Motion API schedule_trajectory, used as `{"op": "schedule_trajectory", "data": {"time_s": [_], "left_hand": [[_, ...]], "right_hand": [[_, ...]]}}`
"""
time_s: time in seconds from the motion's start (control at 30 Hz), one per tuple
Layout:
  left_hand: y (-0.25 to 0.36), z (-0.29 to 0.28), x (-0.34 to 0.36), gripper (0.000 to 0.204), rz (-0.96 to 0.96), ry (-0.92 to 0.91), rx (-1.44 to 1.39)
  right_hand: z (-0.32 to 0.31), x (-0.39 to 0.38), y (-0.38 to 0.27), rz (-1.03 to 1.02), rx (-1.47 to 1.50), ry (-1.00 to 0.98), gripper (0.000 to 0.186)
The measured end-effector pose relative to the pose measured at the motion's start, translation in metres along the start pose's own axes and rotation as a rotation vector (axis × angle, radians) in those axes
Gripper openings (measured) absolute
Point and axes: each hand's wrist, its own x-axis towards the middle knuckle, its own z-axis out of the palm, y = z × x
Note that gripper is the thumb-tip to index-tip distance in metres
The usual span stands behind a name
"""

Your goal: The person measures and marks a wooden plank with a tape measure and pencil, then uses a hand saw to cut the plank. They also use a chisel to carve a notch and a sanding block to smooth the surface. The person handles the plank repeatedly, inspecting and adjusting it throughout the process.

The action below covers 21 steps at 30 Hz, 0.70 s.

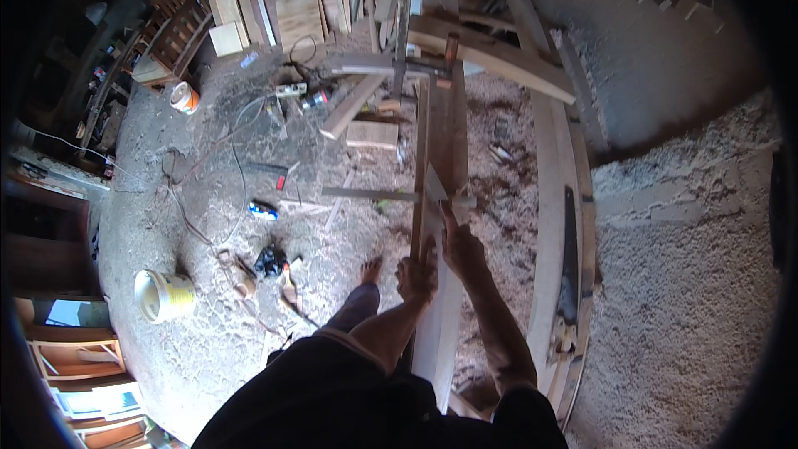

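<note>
A long brown plank [446,125] runs away from me, with a narrow strip of wood [421,158] along its left side. My left hand [416,279] is closed over the left edge of this work. Just ahead and to the right, my right hand [462,248] grips a tool with a pale, tapered blade [435,185]; its handle is hidden in the fingers, and its exact kind is unclear. The index finger stretches along the tool. Under the plank crosses a thin wooden bar [370,194]. At the far end sits a clamp [400,75] with a brown handle.
To the right, a handsaw [570,258] lies on a long board [544,241]. A white bucket [165,296], a brush [289,287], a blue can [263,210] and cords are on the shavings-covered floor at left. Wood offcuts [371,135] and leaning boards [299,21] stand farther back.
</note>
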Motion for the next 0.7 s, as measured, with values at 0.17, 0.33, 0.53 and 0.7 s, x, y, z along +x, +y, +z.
{"op": "schedule_trajectory", "data": {"time_s": [0.17, 0.33, 0.53, 0.7], "left_hand": [[0.003, 0.002, 0.004, 0.086, 0.042, 0.048, 0.000], [-0.009, 0.012, 0.004, 0.091, 0.073, 0.098, -0.013], [-0.004, 0.009, 0.011, 0.086, -0.009, 0.014, 0.059], [0.008, 0.002, 0.015, 0.083, 0.075, 0.022, -0.009]], "right_hand": [[0.006, -0.002, 0.017, -0.024, 0.070, 0.104, 0.068], [-0.044, -0.026, 0.017, -0.305, 0.169, 0.550, 0.060], [-0.032, -0.032, 0.008, -0.294, 0.253, 0.648, 0.069], [-0.010, -0.013, 0.008, 0.078, 0.075, -0.034, 0.073]]}}
